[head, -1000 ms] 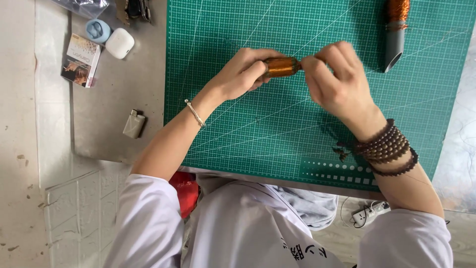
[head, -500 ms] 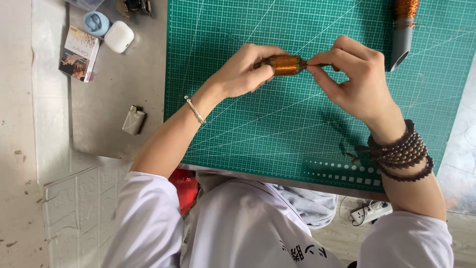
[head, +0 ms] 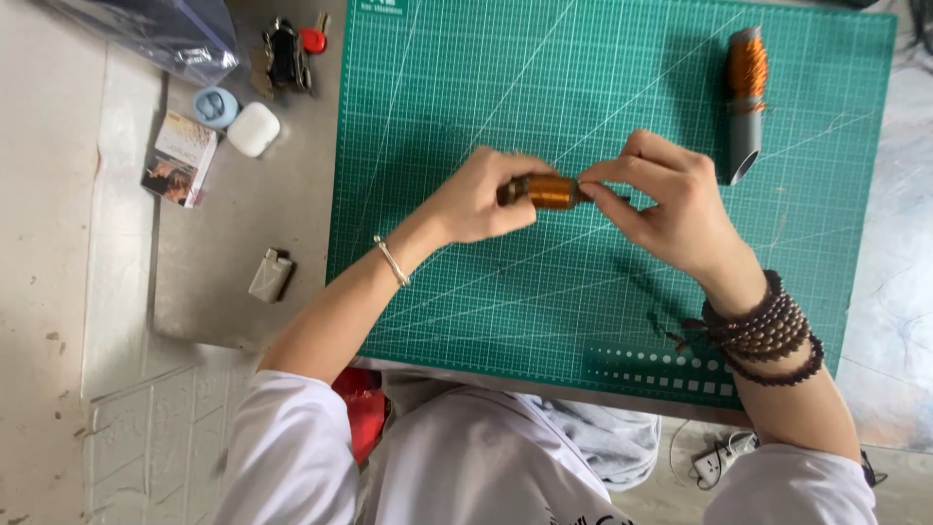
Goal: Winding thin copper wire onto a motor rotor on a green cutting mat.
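Observation:
Both my hands are raised over a green cutting mat (head: 466,87). My left hand (head: 476,199) grips the left end of a small coil of copper-coloured wire (head: 546,191) wound on a short tube. My right hand (head: 666,199) pinches the coil's right end with thumb and fingers. A thin metal bangle sits on my left wrist; dark bead bracelets (head: 763,331) wrap my right wrist. A second grey tube wound with orange wire (head: 745,97) lies on the mat at the upper right, apart from my hands.
Left of the mat on the grey table lie a small printed box (head: 180,157), a white earbud case (head: 254,129), a blue earbud case (head: 215,105), keys with a red tag (head: 290,51) and a small grey lighter (head: 270,275). A clear plastic bag (head: 155,29) sits far left.
My hands have kept hold of the coil and my right fingers have shifted on its right end. The view moved slightly.

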